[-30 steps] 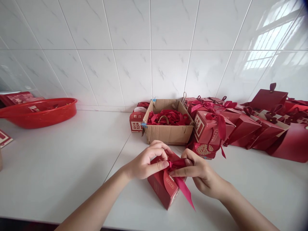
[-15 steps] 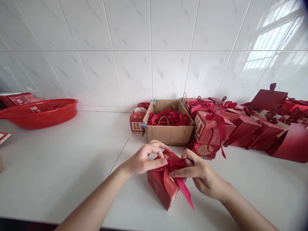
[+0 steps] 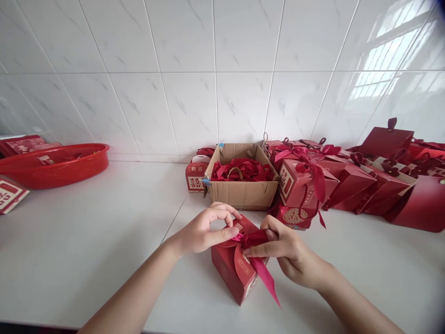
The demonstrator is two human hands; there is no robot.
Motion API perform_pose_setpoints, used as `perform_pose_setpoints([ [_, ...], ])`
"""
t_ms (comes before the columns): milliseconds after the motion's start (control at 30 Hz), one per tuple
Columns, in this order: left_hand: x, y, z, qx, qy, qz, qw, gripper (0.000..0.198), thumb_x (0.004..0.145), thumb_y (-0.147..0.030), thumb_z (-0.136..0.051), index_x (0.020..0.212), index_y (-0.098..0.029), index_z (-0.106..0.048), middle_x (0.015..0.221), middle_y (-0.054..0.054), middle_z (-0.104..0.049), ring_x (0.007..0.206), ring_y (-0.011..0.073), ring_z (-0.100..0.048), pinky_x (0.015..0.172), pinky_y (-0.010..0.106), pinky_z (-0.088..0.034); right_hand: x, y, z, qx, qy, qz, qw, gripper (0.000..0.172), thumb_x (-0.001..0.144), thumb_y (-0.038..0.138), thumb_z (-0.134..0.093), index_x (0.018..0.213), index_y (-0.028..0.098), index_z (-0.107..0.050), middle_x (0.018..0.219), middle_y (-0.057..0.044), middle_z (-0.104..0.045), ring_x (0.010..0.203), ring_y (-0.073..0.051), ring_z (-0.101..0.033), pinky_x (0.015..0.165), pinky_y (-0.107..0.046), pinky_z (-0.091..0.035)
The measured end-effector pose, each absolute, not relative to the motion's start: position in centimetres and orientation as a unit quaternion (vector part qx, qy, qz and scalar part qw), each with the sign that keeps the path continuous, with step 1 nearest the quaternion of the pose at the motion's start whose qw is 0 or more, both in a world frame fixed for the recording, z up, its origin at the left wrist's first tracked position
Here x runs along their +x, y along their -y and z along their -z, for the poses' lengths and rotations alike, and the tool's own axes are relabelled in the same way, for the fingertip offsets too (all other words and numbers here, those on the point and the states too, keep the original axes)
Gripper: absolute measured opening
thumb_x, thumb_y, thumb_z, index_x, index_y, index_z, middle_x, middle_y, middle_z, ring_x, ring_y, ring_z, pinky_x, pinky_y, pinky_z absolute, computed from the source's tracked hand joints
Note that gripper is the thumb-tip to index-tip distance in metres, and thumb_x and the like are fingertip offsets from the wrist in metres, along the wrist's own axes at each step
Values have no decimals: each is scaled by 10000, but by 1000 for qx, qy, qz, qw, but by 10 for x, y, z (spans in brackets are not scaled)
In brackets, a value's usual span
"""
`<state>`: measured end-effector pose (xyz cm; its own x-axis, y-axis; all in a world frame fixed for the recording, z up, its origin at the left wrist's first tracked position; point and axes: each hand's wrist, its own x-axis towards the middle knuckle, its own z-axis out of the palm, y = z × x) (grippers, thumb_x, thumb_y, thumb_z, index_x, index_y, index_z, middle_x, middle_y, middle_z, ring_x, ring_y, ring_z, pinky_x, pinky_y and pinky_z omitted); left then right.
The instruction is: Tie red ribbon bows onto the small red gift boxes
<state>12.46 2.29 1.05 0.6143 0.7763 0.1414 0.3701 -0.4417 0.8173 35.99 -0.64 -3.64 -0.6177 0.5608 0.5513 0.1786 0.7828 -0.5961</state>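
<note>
Both hands [image 3: 243, 239] pinch the ribbon [image 3: 255, 250] atop a red box [image 3: 234, 273].

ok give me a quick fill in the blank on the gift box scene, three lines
Both hands pinch a red ribbon on top of a small ____ gift box.
Behind it, the cardboard box holds red ____.
The red basin sits at the far ____ of the counter.
Missing words: red; ribbons; left
</note>
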Motion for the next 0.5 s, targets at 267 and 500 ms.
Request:
perform_pose_setpoints([
  [267,139,-11,-2,772,-360,-319,416,274,840,-348,-574,665,-190,-434,940,45,-602,961,196,-563,891,328,-413,358,5,35,-198,846,-238,435,474,905,28,-321,1145,276,-646,824,-28,-417,696,-119,-470,585,-241,-450],
  [500,148,-5,0,734,-400,-356,417,258,844,-340,-579,675,-197,-448,845,25,-628,1024,193,-566,861,283,-422,351,9,38,-327,722,-354,497,95,956,215,-412,973,244,-500,763,14,-498,601,-100,-434,522,-215,-389],
])
